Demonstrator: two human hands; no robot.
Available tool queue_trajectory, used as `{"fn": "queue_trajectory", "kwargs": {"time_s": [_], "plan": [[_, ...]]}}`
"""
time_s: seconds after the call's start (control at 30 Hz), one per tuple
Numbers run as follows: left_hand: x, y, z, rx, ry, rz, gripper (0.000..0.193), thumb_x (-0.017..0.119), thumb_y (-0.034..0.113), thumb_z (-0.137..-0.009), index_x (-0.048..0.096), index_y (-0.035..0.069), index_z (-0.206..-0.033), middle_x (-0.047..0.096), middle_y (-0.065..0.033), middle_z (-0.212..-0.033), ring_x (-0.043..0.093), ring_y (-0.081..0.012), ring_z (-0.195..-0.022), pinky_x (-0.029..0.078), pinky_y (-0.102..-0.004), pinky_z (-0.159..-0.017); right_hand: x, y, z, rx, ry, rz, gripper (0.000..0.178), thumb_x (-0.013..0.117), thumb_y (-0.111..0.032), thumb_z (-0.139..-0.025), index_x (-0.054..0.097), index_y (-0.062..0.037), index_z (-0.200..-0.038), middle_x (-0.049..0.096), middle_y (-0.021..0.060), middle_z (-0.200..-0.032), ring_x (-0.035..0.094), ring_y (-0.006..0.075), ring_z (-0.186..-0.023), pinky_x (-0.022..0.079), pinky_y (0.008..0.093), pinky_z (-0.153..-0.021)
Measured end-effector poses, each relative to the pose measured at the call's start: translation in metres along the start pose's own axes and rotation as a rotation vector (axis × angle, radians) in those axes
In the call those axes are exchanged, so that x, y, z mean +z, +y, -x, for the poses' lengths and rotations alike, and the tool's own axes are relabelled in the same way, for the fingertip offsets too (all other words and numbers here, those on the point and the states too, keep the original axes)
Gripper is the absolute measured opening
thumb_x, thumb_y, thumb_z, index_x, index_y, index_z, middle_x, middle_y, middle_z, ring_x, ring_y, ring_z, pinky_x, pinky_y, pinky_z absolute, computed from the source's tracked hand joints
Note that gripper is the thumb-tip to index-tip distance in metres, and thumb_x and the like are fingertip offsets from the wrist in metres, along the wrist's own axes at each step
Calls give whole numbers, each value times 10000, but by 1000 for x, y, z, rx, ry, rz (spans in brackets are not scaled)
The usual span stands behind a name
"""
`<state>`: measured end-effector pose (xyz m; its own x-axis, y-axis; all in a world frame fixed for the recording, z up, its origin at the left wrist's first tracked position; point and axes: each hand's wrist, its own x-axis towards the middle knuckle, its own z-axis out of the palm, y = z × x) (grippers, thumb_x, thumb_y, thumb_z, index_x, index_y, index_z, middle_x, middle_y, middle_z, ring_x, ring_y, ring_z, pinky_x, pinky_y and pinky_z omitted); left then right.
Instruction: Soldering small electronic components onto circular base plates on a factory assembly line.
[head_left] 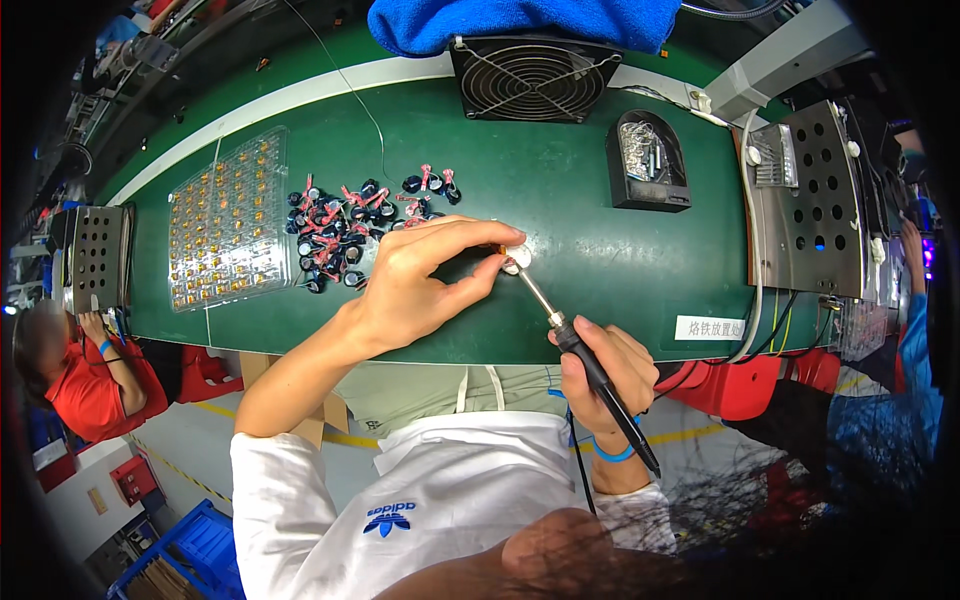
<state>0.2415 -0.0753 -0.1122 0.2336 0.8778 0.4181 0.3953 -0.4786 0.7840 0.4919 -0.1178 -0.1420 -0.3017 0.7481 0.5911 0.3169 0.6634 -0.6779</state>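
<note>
Two hands are working in front of the fan [535,80]; our left hand [425,275] is pinching one small round silver piece [518,259] at its fingertips, probably steadying it; our right hand [612,375] is grasping one soldering iron [588,366] by its handle, presumably avoiding the heat; left of the fan, one clear tray [280,200] and dark parts [325,215], too heaped for counting, are lying within reach; right of it, one black box [650,195] is standing.
</note>
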Motion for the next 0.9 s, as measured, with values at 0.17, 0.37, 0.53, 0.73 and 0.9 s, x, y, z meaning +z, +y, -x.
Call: {"fn": "queue_trajectory", "kwargs": {"time_s": [0.17, 0.37, 0.53, 0.73, 0.9], "plan": [[1, 0, 0, 16, -1, -13, 307, 754, -85, -826, 747, -3, -1122, 780, -130, -1045, 763, -248, -909, 605, -336, -812, 0, 0, 1, -11, 5, -3, 335, 696, -156, -973, 652, 101, -1183, 759, 175, -819, 678, 247, -590, 518, 317, -560], [2, -2, -2, 18, 4, -17, 305, 756, -86, -824, 748, -2, -1116, 779, -132, -1036, 762, -245, -901, 604, -331, -803, 0, 2, 0, -3, -3, -6, 332, 686, -160, -983, 652, 105, -1180, 754, 185, -811, 684, 250, -597, 522, 321, -560], [0, -4, -5, 23, 4, -2, 296, 757, -84, -826, 747, -3, -1110, 777, -133, -1028, 760, -247, -892, 605, -334, -795, 0, 1, -6, 9, 99, -85, 351, 661, -162, -1007, 642, 112, -1225, 751, 203, -815, 698, 244, -619, 551, 325, -602], [-14, 5, -4, 168, -39, -115, 236, 775, -63, -812, 729, 1, -1034, 741, -117, -1016, 721, -278, -977, 586, -368, -843, -13, 1, -27, 101, 169, 302, 425, 666, -12, -978, 581, 76, -1385, 686, 152, -924, 673, 254, -795, 547, 354, -726], [-39, 7, -2, 185, -7, -133, 219, 794, -87, -799, 756, -9, -1000, 760, -118, -990, 741, -268, -943, 591, -363, -839, -34, 22, -49, 203, -4, 573, 489, 657, 21, -950, 577, -3, -1433, 630, 152, -918, 596, 317, -846, 482, 437, -786]]}}
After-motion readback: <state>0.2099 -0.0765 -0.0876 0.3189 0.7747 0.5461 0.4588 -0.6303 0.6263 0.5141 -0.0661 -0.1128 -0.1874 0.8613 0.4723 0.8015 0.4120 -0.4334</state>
